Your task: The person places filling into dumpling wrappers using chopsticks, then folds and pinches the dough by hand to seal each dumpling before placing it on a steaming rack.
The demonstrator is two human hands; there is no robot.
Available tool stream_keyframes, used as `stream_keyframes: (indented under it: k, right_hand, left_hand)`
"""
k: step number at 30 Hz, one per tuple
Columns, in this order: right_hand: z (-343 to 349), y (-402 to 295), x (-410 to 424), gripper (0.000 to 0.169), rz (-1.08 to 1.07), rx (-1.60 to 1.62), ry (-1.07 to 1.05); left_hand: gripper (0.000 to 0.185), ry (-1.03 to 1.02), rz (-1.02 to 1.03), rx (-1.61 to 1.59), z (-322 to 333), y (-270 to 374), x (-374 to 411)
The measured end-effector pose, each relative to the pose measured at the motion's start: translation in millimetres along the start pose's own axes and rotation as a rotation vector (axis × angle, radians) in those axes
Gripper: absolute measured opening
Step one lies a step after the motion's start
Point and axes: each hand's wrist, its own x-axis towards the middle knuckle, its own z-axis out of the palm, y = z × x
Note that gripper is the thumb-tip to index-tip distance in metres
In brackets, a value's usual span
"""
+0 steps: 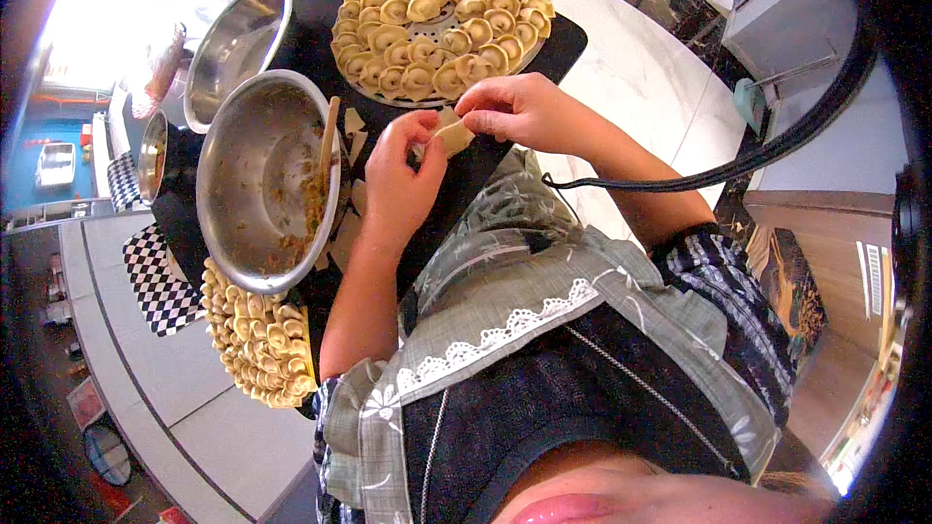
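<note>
Between my two hands is a pale yellow dumpling wrapper, held just below a round perforated tray. My left hand grips its left side with bent fingers, and my right hand pinches its right edge between thumb and fingertips. Whether filling lies inside it I cannot tell. Rings of folded dumplings cover most of the tray. Left of my left hand stands a large steel bowl with filling smeared on its right wall and a wooden utensil handle leaning at its rim. Loose wrappers lie between bowl and hand.
A second steel bowl and a smaller metal bowl stand beyond the large one. More folded dumplings fill a surface at the lower left. Checkered mats lie at the left. A black cord hangs across my right forearm.
</note>
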Motion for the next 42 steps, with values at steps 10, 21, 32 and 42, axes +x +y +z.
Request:
stream_keyframes:
  k: [10,21,32,42]
  right_hand:
    - [25.1,-38.8,42.6,0.069,-0.098,0.033,-0.082]
    - [50.2,-59.8,76.1,0.028,-0.183,0.142,0.024]
    - [28.8,-111.8,86.3,0.024,-0.2,0.051,-0.098]
    - [42.8,-113.6,86.3,0.025,-0.128,0.071,-0.179]
  left_hand:
    - [0.016,0.203,-0.614,-1.205,-22.9,20.2,-62.5]
    - [0.012,0.605,-0.363,-1.034,-81.7,39.2,-118.6]
    - [0.024,0.953,-0.26,-1.024,-115.4,33.1,-128.4]
    - [0.023,0.899,-0.261,-1.103,-111.8,22.5,-127.5]
